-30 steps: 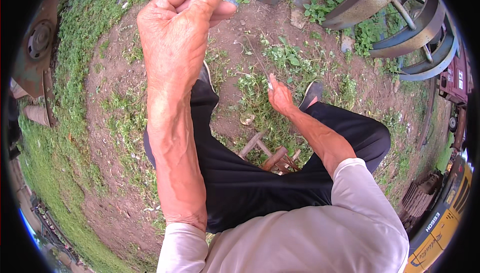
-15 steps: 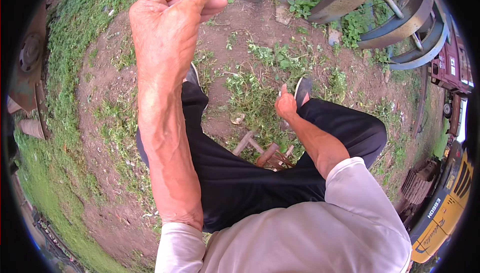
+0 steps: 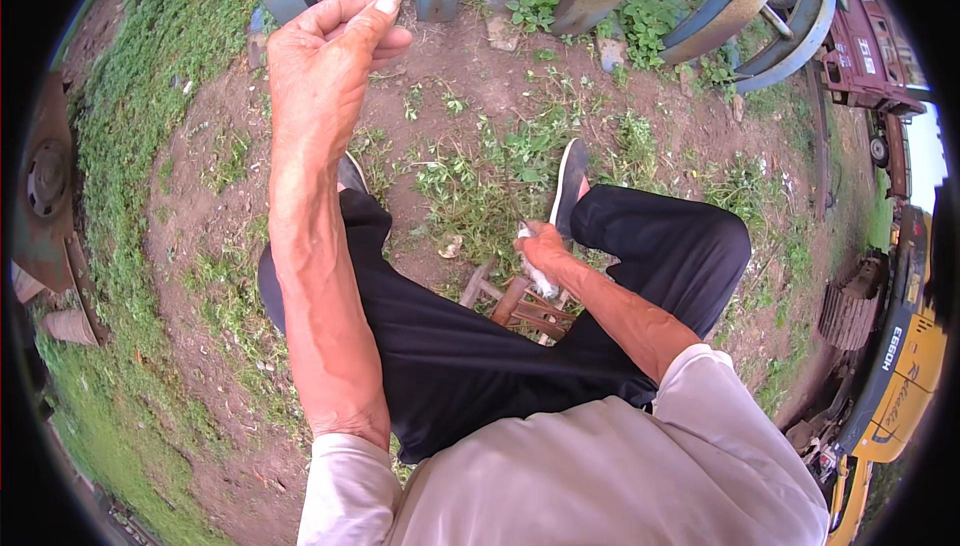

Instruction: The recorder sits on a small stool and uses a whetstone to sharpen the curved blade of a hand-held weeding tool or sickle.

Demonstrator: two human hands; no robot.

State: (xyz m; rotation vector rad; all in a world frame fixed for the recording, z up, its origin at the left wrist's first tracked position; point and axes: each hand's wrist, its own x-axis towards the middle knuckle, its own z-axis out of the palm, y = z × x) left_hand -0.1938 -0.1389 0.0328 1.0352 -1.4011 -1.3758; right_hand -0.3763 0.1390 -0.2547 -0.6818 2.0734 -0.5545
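Observation:
My left hand point(image 3: 330, 64) is raised well out in front of me, thumb and fingers pinched together. Whatever they hold, if anything, is too thin or small to see. Low between my knees, my right hand point(image 3: 543, 246) is closed around a white, elongated bundle point(image 3: 540, 277) whose lower part shows below the fingers; its exact kind I cannot make out. Just under that hand a small wooden frame of crossed bars point(image 3: 510, 302) lies on the ground, partly hidden by my trousers.
Rusty blue curved metal bars and rings point(image 3: 700, 16) stand ahead and to the right. A yellow machine point(image 3: 915, 346) and a dark red vehicle point(image 3: 870, 56) are at the right. Rusty metal parts point(image 3: 45, 186) stand at the left. Weeds point(image 3: 465, 186) cover the soil between my feet.
My right hand has moved left and inward from beside my shoe, and the white bundle now shows in it. My left hand sits lower in view, still pinched; the whole view has shifted.

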